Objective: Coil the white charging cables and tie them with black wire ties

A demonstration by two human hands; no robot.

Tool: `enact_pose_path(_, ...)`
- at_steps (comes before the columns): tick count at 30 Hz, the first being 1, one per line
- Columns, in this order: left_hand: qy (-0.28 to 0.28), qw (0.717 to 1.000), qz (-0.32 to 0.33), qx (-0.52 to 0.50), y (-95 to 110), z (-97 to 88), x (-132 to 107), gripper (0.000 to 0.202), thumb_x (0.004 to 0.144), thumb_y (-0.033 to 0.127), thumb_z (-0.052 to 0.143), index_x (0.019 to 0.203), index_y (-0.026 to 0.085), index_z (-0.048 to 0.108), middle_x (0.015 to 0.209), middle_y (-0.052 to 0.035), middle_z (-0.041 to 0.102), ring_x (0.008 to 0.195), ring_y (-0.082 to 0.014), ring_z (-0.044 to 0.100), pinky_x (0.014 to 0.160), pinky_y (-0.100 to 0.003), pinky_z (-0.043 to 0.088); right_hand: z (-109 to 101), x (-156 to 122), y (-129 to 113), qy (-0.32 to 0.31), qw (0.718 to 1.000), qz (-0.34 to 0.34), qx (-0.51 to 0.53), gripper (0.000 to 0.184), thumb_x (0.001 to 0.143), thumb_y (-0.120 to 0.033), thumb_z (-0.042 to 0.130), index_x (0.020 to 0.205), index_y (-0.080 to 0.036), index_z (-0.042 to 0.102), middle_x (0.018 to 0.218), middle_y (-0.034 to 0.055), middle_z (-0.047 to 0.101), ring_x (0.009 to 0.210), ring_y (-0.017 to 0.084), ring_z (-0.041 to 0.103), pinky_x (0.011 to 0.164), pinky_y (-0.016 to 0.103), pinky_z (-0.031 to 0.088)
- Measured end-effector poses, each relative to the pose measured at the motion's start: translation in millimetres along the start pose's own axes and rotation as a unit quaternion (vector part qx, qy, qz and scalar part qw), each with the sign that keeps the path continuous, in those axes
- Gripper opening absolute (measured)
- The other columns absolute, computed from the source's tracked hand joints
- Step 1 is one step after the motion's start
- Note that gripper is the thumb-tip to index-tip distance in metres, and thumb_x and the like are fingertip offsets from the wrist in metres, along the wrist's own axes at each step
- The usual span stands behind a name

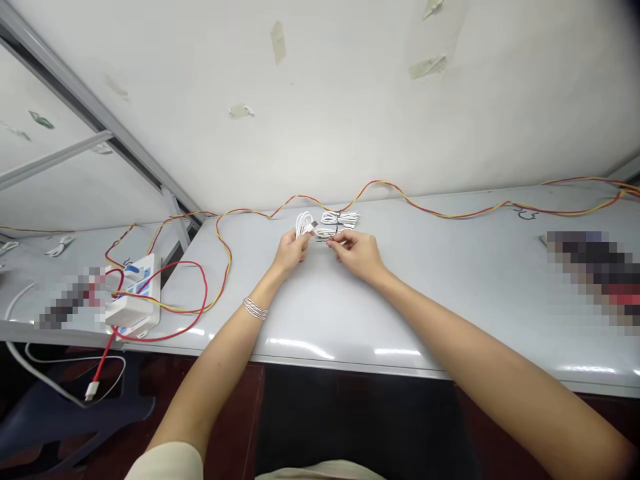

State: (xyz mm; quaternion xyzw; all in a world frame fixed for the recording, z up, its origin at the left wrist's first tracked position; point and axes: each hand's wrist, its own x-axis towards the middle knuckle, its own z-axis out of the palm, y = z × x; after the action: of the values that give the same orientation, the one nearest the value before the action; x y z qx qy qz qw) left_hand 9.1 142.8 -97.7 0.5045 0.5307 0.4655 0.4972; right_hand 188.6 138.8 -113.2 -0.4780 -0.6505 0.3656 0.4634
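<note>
My left hand (291, 252) is closed around a looped white USB cable (303, 225), whose plug with a metal end sticks out to the right by the thumb. My right hand (357, 253) is bent low over the table, its thumb and forefinger pinched on a thin black twist tie (323, 241). Just behind the right fingers lie white cable bundles (341, 219), bound around the middle with black ties. The right palm and the curled fingers beneath it are hidden.
Red and yellow wires (405, 198) snake along the back of the grey table (310, 307). On the left is a white power strip (150, 293) with chargers and a looping red cord (206, 293). Loose black ties (526, 214) lie at the back right, and a blurred-out object (595, 267) sits at far right.
</note>
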Motion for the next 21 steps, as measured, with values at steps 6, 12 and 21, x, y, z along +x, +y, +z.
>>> enact_pose_path(6,-0.039,0.997,-0.065,-0.03,4.6,1.6,-2.2,0.022,0.088,0.039,0.06,0.088,0.018,0.054,0.054,0.0104,0.027,0.037,-0.0027,0.019,0.041,-0.02,0.012,5.6,-5.4,-8.5,-0.033,0.984,-0.004,0.177,0.034,0.07,-0.046,0.079,0.07,-0.017,0.06,0.079,0.0051,0.069,0.055,0.014,0.061,0.053,0.028,0.049)
enact_pose_path(12,-0.146,0.989,-0.028,-0.007,-0.3,6.1,-7.3,0.027,0.085,0.034,0.059,0.071,0.02,0.04,0.054,0.0066,0.031,0.044,-0.005,0.021,0.044,-0.023,0.013,10.9,-8.3,-14.2,-0.062,0.974,-0.052,0.211,0.037,0.07,-0.05,0.079,0.065,-0.018,0.059,0.085,0.0056,0.068,0.068,0.014,0.061,0.061,0.029,0.053)
enact_pose_path(21,-0.191,0.981,-0.003,-0.041,-4.7,2.2,-7.9,0.024,0.084,0.039,0.054,0.077,0.02,0.042,0.062,0.0044,0.033,0.047,-0.0057,0.022,0.044,-0.023,0.012,10.0,-7.2,-7.3,-0.037,0.985,-0.132,0.101,0.025,0.078,-0.038,0.075,0.067,-0.019,0.065,0.079,0.0036,0.065,0.073,0.015,0.06,0.067,0.029,0.048)
